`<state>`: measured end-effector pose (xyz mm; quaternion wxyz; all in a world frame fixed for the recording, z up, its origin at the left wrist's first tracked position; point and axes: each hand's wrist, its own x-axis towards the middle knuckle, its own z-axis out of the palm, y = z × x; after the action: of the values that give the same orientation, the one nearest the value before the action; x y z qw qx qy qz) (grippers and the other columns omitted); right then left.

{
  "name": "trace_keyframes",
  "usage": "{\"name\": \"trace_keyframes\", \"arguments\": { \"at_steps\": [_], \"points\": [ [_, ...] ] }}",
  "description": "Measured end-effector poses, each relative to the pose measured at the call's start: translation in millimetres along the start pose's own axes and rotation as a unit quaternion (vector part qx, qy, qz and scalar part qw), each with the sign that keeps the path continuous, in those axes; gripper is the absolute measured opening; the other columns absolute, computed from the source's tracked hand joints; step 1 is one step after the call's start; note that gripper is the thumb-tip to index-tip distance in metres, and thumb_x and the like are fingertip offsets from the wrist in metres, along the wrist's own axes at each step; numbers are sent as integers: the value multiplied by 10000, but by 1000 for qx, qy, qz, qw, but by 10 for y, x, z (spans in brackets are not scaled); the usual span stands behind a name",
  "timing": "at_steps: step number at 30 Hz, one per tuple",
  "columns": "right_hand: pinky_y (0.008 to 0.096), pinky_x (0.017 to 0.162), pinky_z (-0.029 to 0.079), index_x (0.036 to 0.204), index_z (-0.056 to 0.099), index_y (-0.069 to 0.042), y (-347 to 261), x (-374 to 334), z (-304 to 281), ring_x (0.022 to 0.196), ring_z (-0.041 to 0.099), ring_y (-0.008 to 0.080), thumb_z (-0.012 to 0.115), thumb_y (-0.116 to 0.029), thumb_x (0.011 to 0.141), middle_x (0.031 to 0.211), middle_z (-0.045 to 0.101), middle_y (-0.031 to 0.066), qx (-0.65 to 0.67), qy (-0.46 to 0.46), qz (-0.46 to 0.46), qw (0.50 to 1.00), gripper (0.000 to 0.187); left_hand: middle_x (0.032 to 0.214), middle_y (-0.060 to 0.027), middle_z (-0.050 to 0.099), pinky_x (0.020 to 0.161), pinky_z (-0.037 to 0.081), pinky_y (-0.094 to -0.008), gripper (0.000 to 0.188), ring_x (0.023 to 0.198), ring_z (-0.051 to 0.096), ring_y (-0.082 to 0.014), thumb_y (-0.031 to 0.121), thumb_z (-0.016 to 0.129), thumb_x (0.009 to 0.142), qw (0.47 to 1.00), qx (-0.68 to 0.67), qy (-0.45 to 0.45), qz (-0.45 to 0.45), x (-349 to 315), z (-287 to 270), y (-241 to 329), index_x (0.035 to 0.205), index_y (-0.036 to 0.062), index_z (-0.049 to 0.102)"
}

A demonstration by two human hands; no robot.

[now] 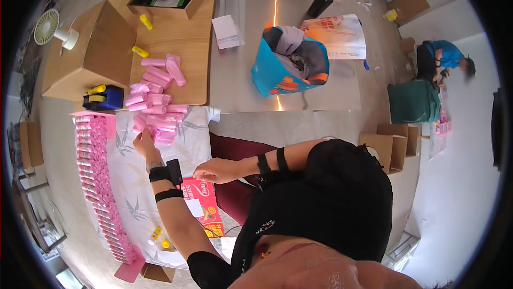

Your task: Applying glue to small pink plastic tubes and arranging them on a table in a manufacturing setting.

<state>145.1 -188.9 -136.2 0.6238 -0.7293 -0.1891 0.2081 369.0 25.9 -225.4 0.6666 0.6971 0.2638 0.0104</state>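
Left hand (145,146) was at the pink plastic rolls (162,120); right hand (218,170), fingers bent, was near the red box (212,213). Couldn't tell if either gripped anything.

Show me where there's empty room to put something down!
The metal table is bare below the white papers, left of the blue bag. The wooden table is bare right of the loose pink rolls. The white cloth has room between the packed rolls and left forearm. It's crowded around the left hand.
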Motion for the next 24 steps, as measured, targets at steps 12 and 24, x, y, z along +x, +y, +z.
{"name": "trace_keyframes", "arguments": {
  "at_steps": [12, 24],
  "points": [
    [330, 802, 551, 1225, 638, -55, -139, 142, -374, 965, 689, 195, 565, -130, 1018, 1124, 709, 91, -5, 127, -104, 986, 232, 959, -61, 654, 801, 532, -290, 191, 839, 620, -147, 72, 680, 927, 966, -233, -88, 69, -1607, -625, 932, 1103, 9, 643],
    [277, 907, 510, 1282, 582, 29, -947, -57, -171, 1020, 619, 122, 652, -81, 968, 1113, 666, 57, 440, -111, -38, 890, 340, 1095, -105, 665, 902, 534, -369, 276, 976, 669, -220, 121, 629, 969, 880, -444, -164, -24, -3802, -844, 813, 1221, 26, 569]
  ]
}}
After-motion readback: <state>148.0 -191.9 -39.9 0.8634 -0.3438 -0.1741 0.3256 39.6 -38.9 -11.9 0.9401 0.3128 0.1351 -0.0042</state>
